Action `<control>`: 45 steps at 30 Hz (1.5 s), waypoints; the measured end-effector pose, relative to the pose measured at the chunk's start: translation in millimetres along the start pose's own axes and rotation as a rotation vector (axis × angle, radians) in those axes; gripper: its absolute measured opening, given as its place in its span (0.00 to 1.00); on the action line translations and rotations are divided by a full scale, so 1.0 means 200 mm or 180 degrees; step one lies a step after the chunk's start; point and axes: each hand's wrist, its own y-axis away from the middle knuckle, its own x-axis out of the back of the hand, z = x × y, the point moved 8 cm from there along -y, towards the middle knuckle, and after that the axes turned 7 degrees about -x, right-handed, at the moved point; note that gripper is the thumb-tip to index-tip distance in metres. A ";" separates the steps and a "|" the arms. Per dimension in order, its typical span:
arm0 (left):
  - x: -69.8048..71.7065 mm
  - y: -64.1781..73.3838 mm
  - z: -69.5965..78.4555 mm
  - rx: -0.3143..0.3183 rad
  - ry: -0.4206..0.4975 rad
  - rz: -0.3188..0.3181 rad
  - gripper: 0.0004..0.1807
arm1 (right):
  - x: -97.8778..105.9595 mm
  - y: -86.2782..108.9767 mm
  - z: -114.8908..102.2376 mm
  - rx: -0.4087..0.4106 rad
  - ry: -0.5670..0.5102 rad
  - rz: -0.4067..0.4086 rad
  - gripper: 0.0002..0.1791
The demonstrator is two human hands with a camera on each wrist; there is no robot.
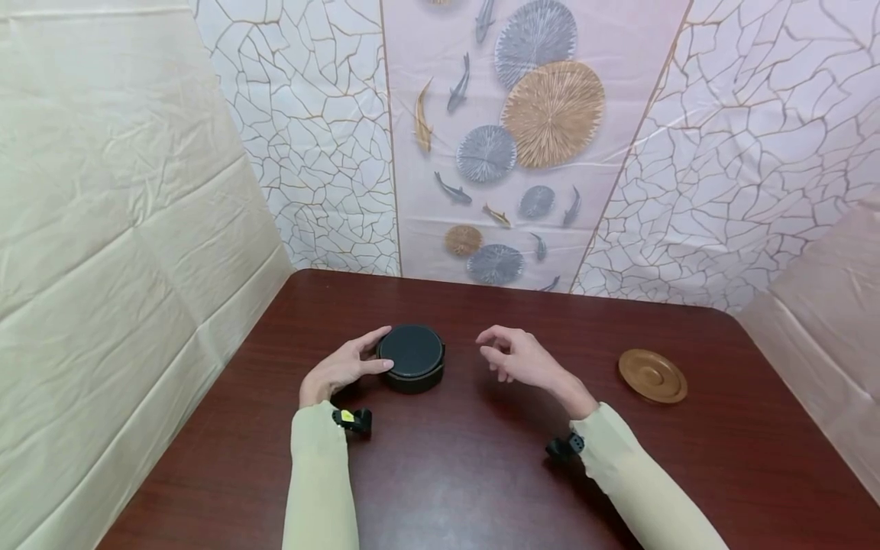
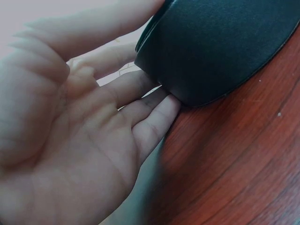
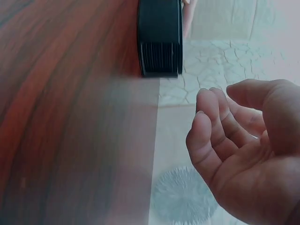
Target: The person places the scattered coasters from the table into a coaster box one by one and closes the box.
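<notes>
A round black case (image 1: 411, 353), with a flat lid-like top, sits on the dark red-brown table, left of centre. My left hand (image 1: 341, 368) holds it from the left side, thumb at the top edge nearest me and index finger at the far edge. In the left wrist view, the other fingertips (image 2: 171, 104) touch the lower wall of the case (image 2: 215, 47). The right wrist view shows a ridged opening (image 3: 159, 56) in its side, like the edges of stacked thin discs. My right hand (image 1: 519, 356) hovers to the right of the case, fingers loosely bent, holding nothing.
A round brown saucer-like disc (image 1: 652, 376) with a raised ring lies at the right of the table (image 1: 454, 473). Patterned cloth (image 1: 330, 137) hangs behind the table's far edge, with beige cloth (image 1: 124, 252) at the left side. Each wrist wears a small black camera.
</notes>
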 end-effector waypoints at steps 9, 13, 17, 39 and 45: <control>0.00 0.01 0.01 0.0016 -0.0139 -0.0001 0.44 | 0.19 0.08 0.09 0.0037 0.0131 0.0262 0.11; 0.00 0.01 0.01 -0.0002 -0.0155 -0.0012 0.44 | 0.28 0.12 0.13 0.0034 0.0199 0.0400 0.11; 0.01 0.01 0.01 0.0015 -0.0137 0.0017 0.44 | 0.35 0.15 0.17 -0.0009 0.0284 0.0483 0.11; 0.02 0.01 0.02 0.0029 -0.0169 0.0028 0.43 | 0.73 0.42 0.46 -0.0548 0.1002 0.1080 0.23; 0.01 0.01 0.01 0.0060 -0.0186 0.0040 0.44 | 0.82 0.50 0.55 -0.0721 0.1069 0.1162 0.24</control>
